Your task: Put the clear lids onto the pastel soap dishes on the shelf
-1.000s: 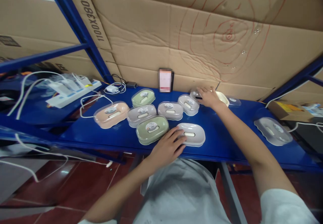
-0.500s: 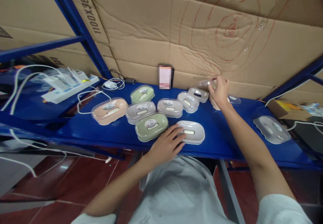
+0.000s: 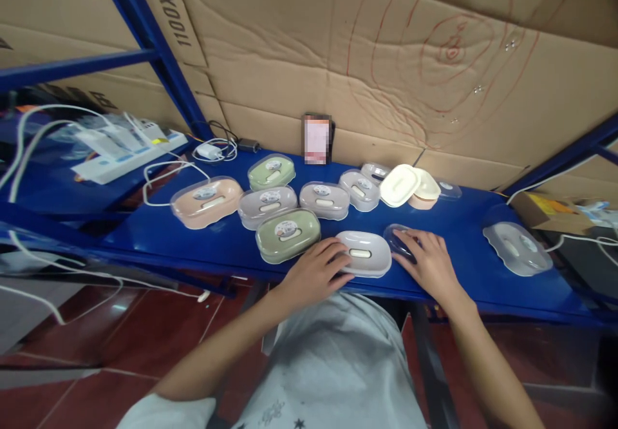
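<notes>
Grey dish (image 3: 374,263), pale bar (image 3: 360,254) inside, left hand (image 3: 313,276), grip loosely around its end, right hand (image 3: 431,266) apparently pinching clear lid (image 3: 394,239)

Black print (image 3: 170,13) on the cardboard (image 3: 270,49) reads "1100X38", cut off at the top; stickers (image 3: 288,230) on the clear lids (image 3: 268,239) are too small to read.
</notes>
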{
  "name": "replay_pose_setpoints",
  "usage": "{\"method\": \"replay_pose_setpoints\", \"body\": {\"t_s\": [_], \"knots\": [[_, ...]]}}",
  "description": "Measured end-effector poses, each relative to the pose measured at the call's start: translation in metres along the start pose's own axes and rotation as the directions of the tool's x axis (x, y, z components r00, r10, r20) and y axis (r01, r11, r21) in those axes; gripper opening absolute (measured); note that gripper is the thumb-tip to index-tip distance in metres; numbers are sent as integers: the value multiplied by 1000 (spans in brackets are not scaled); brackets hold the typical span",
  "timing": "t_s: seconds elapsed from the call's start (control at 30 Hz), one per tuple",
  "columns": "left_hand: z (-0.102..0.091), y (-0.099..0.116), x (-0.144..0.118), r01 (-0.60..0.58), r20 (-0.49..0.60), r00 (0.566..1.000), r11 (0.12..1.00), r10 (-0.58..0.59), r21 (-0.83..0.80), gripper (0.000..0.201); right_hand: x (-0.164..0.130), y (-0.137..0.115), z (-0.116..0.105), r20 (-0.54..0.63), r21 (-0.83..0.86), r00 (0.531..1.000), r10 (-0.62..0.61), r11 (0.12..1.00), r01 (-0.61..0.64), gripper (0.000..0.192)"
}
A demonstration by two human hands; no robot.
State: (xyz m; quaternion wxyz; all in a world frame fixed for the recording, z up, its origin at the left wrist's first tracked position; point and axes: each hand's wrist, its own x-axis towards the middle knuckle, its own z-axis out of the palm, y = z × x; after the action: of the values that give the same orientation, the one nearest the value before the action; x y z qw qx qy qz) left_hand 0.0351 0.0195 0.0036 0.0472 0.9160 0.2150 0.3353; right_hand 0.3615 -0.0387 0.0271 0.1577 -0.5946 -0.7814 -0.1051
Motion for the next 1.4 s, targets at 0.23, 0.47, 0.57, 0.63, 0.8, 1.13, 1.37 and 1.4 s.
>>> {"method": "replay_pose_setpoints", "body": {"t_s": [0.23,0.47,0.57,0.63,0.8,1.13,1.37,1.4], "knots": [[0,1,-2,22,-23,999,999,-23,-41,17,-17,35,8,10,194,997,76,978,-77,60],[2,1,-6,125,-50,990,984,-132,-125,38,-11,17,16,-70,427,987,141,899,-98,48],[2,1,-6,130,-57,989,987,-136,-98,46,-9,-5,12,-74,449,992,98,892,-54,48],[2,1,-6,124,-56,990,988,-130,-90,49,-9,-22,10,-67,430,997,45,903,-12,50],[2,-1,-6,141,-47,988,983,-148,-121,56,-13,-61,15,-117,306,986,-118,940,149,66],[5,-8,-9,116,-130,982,983,-135,-143,48,-5,-65,14,-124,207,951,-285,930,305,71],[7,-7,-12,135,-164,974,982,-156,-133,43,-6,-67,16,-148,157,934,-325,925,347,71],[7,-7,-12,136,-165,974,982,-157,-132,43,-6,-68,17,-151,168,938,-312,927,335,70]]}}
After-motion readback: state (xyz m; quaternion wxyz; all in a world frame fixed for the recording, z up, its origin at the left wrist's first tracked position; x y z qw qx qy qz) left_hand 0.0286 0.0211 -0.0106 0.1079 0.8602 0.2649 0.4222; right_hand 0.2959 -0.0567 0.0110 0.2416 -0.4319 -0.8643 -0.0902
